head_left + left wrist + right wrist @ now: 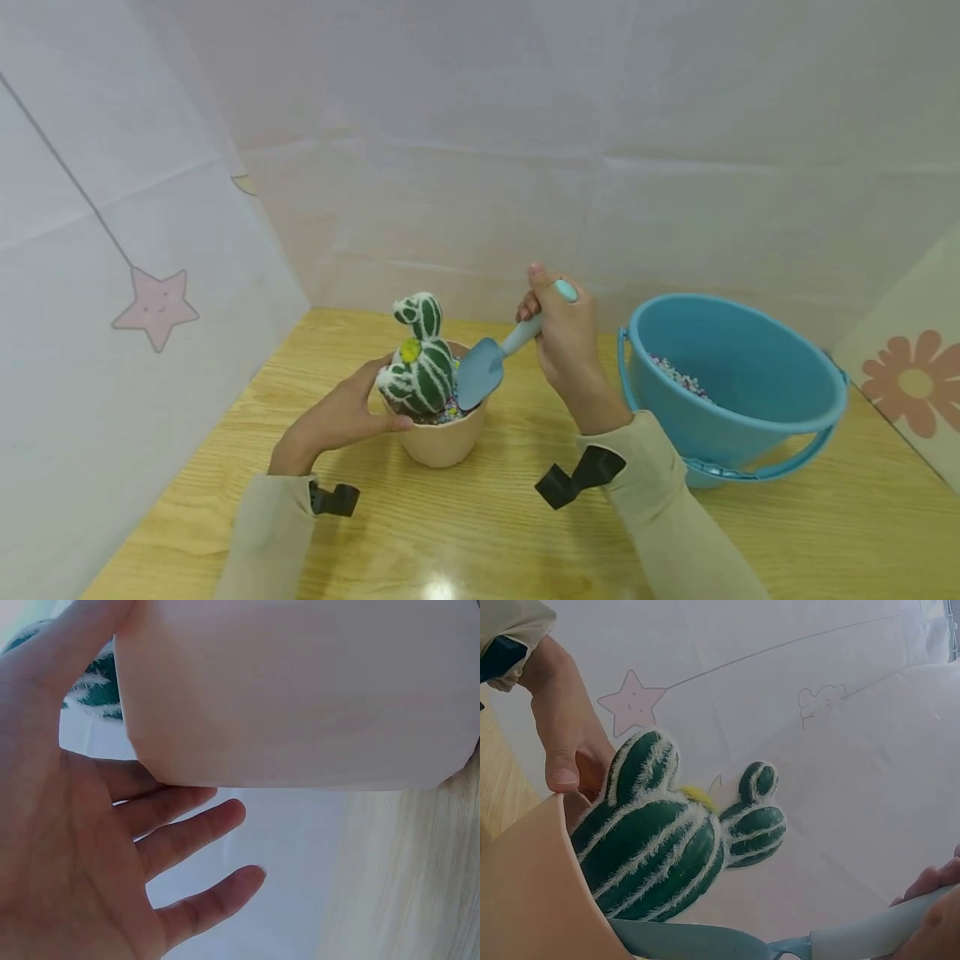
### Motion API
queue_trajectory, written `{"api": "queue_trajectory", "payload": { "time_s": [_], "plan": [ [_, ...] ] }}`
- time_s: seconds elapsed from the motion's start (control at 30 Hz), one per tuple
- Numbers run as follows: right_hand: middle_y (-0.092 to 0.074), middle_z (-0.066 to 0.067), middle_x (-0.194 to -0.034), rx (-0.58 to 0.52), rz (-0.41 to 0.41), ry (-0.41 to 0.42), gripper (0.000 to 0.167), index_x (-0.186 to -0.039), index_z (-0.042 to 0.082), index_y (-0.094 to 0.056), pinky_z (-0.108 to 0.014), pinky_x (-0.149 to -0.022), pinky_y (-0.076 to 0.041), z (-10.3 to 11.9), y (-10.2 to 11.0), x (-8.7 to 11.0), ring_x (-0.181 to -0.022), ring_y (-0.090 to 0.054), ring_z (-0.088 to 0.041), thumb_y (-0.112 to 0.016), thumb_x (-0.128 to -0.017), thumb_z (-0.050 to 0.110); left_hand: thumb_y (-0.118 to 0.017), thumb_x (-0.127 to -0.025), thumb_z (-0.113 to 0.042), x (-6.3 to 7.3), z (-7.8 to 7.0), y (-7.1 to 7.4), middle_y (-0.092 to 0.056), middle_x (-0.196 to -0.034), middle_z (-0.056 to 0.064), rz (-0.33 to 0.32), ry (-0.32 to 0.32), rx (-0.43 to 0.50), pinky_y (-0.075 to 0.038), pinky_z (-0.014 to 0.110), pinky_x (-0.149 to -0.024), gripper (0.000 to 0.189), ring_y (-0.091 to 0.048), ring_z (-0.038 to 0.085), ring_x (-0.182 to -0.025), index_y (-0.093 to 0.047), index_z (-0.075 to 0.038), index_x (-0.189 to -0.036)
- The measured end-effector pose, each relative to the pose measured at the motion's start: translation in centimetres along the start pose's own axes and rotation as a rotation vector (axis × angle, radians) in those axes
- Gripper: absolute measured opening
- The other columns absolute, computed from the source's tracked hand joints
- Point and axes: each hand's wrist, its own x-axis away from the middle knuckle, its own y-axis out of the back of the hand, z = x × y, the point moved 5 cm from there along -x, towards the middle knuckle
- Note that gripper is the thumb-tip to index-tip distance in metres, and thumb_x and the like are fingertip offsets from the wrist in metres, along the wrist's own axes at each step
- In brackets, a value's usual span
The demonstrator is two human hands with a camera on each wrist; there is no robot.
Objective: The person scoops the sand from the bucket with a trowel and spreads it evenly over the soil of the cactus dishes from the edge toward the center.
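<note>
1. The left hand [341, 417] grips the pale peach pot [442, 446] on the side facing the table's left edge, thumb at the rim, outer fingers spread away from the wall
2. The right hand [562, 333] curls round the handle of the blue trowel [480, 373], whose blade slants down inside the rim beside the green cactus [432, 379]
3. The pot stands near the table [420, 533]'s back left corner, small coloured beads [452, 410] around the cactus
4. A blue bucket [720, 425] stands by the table's right edge, pale beads [678, 377] inside
</note>
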Motion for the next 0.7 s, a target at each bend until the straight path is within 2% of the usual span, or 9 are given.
{"api": "queue_trajectory", "payload": {
  "time_s": [0.17,0.3,0.43,0.53,0.7],
  "plan": [
    [-0.043,0.000,-0.059,0.007,-0.009,0.003,0.041,-0.062,0.010,-0.037,-0.026,-0.062,-0.043,-0.3,0.1,-0.2,-0.057,-0.044,-0.014,-0.054,-0.098,0.022,-0.076,-0.079,-0.042,-0.1,-0.3,0.0,-0.031,-0.152,0.020,-0.016,-0.011,-0.019,-0.031,0.061,-0.107,0.097,-0.029,0.042,-0.139,-0.022,-0.006,-0.151],
    [-0.043,0.000,-0.059,0.000,-0.023,0.015,0.040,-0.064,0.010,-0.036,-0.028,-0.063,-0.043,-0.4,0.3,-0.2,-0.056,-0.044,-0.014,-0.053,-0.098,0.020,-0.078,-0.077,-0.043,-0.5,-0.8,-0.2,-0.040,-0.147,0.016,-0.022,-0.028,-0.029,-0.034,0.058,-0.106,0.092,-0.036,0.039,-0.136,-0.031,-0.009,-0.149],
    [-0.043,0.000,-0.059,-0.003,-0.024,0.020,0.040,-0.064,0.011,-0.035,-0.027,-0.063,-0.042,-0.3,0.6,-0.4,-0.057,-0.043,-0.014,-0.052,-0.099,0.019,-0.078,-0.075,-0.046,-0.7,-1.2,-0.3,-0.040,-0.146,0.016,-0.024,-0.006,-0.027,-0.034,0.058,-0.106,0.092,-0.036,0.038,-0.136,-0.033,-0.011,-0.148],
    [-0.043,0.000,-0.059,-0.010,-0.029,0.019,0.038,-0.065,0.011,-0.037,-0.025,-0.063,-0.043,0.0,1.0,-0.6,-0.057,-0.044,-0.013,-0.052,-0.099,0.020,-0.077,-0.077,-0.047,-0.4,-1.1,-0.3,-0.036,-0.147,0.019,-0.029,0.016,-0.041,-0.035,0.059,-0.104,0.096,-0.035,0.040,-0.135,-0.029,-0.007,-0.149],
    [-0.043,0.000,-0.059,-0.049,-0.047,-0.012,0.036,-0.066,0.011,-0.040,-0.025,-0.063,-0.042,0.7,1.7,-0.6,-0.058,-0.043,-0.013,-0.051,-0.099,0.022,-0.074,-0.079,-0.049,0.5,-0.5,0.0,-0.041,-0.143,0.021,-0.061,0.027,-0.098,-0.041,0.057,-0.099,0.094,-0.045,0.039,-0.126,-0.030,-0.003,-0.147]
  ]
}}
